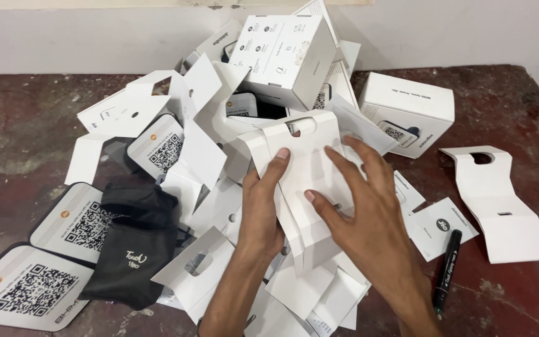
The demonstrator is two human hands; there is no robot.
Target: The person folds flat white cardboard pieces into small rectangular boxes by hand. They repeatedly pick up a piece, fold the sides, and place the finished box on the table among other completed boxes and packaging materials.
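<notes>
Centrally, a folded white cardboard insert [304, 168] with a rounded cut-out near its top edge stands tilted over a heap of similar white card pieces, held between the person's two hands. The left hand [262, 209] has its grip closed on the insert's left edge, thumb lying up the front face and the fingers hidden behind the card. The right hand [360, 215] rests flat on the front of the insert with its fingers spread wide, so its grip is wide and closes on nothing; the fingertips press on the card's face.

Under and around the insert lies the pile of folded inserts [219, 187], spilling toward the bottom edge of the view. Behind it, a white box [285, 56] leans against the pale wall, and a second white box [407, 112] lies on its side just right of the pile. Well apart to the right, a single flattened insert [500, 203] lies alone on the dark reddish surface [20, 137]. A black marker [446, 268] lies near the right forearm, beside a small white card [435, 228]. To the left, a black fabric pouch [132, 240] sits on grey-and-white code placards [29, 290].
</notes>
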